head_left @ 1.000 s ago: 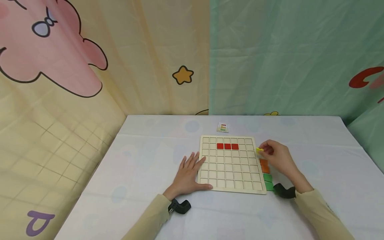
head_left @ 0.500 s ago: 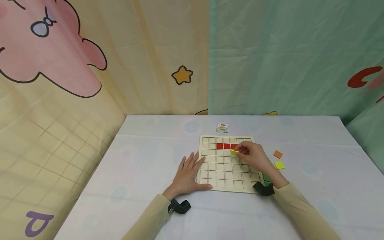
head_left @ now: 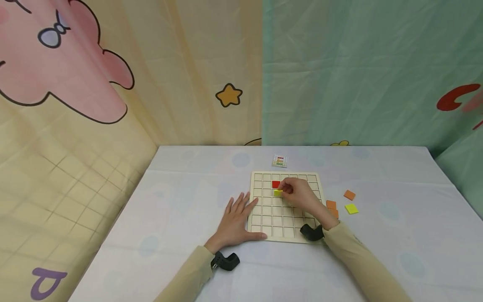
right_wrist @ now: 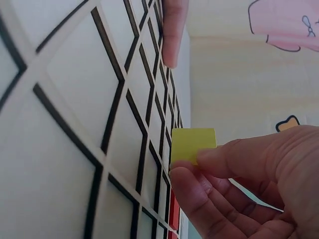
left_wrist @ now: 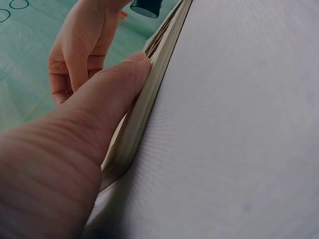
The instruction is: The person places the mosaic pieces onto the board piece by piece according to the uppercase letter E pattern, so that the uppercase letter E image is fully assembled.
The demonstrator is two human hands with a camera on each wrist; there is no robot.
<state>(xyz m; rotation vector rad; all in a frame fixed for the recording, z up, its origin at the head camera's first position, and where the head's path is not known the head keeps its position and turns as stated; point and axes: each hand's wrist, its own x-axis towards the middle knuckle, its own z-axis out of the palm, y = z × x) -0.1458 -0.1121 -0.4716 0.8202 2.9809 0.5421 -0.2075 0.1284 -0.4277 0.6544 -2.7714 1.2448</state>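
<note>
My right hand [head_left: 302,197] pinches a yellow square tile [right_wrist: 192,144] between thumb and fingertips, above the wooden grid board [head_left: 264,220]. In the head view the tile is just on the near side of a red tile [head_left: 276,184]; the hand hides the other cells along that row. The right wrist view shows the yellow tile upright, close to the grid surface. My left hand [head_left: 234,222] lies with spread fingers at the board's left edge. Its thumb [left_wrist: 124,74] rests on the near edge, as the left wrist view shows.
Orange tiles [head_left: 331,204] lie against the board's right side, partly behind the right wrist. Farther right are a loose orange tile [head_left: 349,194] and a loose yellow tile [head_left: 351,209]. A small printed pattern card [head_left: 280,161] lies beyond the board's far edge.
My right hand has carried the yellow tile left from beside the board to below the red tile. A loose orange and a yellow tile came into view. The left hand stays put.
</note>
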